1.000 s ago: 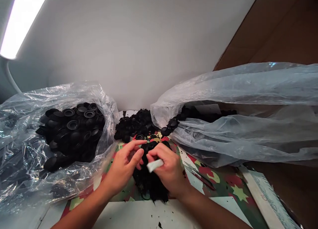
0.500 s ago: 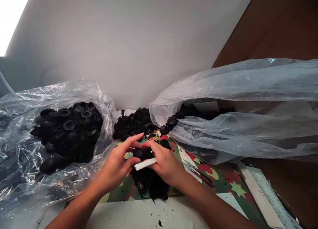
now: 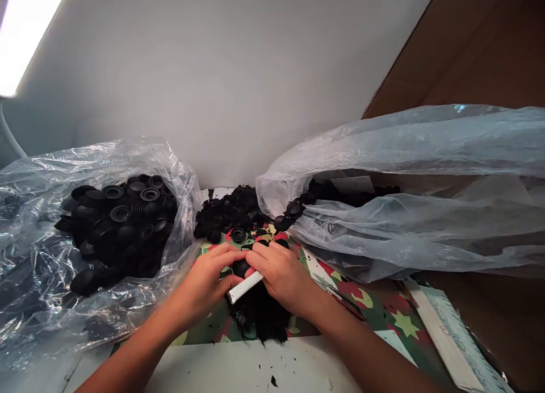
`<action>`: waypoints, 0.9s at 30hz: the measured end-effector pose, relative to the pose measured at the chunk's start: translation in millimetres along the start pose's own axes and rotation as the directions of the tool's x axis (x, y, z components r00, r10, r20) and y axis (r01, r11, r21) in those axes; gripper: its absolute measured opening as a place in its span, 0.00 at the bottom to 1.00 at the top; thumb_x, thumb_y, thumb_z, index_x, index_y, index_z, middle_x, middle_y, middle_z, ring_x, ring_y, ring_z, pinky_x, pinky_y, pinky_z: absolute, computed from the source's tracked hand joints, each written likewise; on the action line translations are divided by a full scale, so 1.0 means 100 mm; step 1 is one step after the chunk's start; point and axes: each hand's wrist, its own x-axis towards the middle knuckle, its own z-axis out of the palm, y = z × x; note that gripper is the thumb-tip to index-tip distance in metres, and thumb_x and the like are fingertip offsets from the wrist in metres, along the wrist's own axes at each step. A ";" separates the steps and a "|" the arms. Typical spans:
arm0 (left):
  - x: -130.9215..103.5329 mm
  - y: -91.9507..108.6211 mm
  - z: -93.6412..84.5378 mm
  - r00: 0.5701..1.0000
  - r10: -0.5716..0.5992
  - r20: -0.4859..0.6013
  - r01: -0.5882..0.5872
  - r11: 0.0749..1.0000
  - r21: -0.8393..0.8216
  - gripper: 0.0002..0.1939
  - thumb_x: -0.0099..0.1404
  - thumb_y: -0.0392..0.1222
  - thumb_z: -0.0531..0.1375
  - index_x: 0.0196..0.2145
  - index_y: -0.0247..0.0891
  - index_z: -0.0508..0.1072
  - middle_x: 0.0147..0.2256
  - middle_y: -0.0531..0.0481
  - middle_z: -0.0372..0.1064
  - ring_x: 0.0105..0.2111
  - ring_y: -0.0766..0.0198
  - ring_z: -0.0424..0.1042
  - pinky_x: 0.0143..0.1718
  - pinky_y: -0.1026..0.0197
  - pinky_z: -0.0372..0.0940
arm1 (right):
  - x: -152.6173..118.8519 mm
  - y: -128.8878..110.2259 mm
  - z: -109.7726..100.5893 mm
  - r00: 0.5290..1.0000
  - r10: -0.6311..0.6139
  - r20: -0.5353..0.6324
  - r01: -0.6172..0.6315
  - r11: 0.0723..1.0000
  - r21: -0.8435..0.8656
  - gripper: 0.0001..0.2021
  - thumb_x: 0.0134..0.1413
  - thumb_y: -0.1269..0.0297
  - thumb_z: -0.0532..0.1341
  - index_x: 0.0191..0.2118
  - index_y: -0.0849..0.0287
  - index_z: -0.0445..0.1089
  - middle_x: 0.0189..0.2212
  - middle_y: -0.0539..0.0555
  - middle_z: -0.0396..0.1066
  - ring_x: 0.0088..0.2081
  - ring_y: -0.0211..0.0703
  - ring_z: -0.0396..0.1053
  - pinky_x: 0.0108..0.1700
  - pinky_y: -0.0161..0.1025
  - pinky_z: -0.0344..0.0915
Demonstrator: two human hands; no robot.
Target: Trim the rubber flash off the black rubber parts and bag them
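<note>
My left hand [image 3: 213, 276] grips a round black rubber piece [image 3: 240, 267] between thumb and fingers. Wrapped round a white stick-like tool [image 3: 246, 287], my right hand [image 3: 281, 274] meets the left one at the black piece. The tool's far end is hidden by the fingers. Under the hands lies a heap of black scraps [image 3: 261, 316] on a patterned cloth [image 3: 298, 325]. A single black ring-shaped piece [image 3: 237, 234] rests just beyond my fingers, in front of a pile of black pieces and scraps [image 3: 234, 208].
On the left, a clear plastic bag [image 3: 183, 197] holds many black round pieces [image 3: 123, 228]. Another plastic bag [image 3: 383, 234] lies open at the right before a cardboard box [image 3: 481, 52]. Scissors [image 3: 344, 302] and a long pale strip [image 3: 445, 336] are at the right.
My hands have drawn closer together round the black piece, and the white tool is tilted more steeply. A ring-shaped piece now shows beyond my fingers.
</note>
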 end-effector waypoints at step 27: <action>0.06 0.03 -0.05 0.902 -0.392 -0.181 0.186 0.731 -0.657 0.09 0.48 0.35 0.70 0.30 0.41 0.84 0.27 0.52 0.77 0.28 0.64 0.71 0.30 0.64 0.65 | 0.03 -0.17 -0.08 0.876 0.482 0.004 -0.330 0.593 0.734 0.12 0.62 0.60 0.60 0.28 0.56 0.73 0.28 0.50 0.72 0.32 0.41 0.68 0.35 0.37 0.61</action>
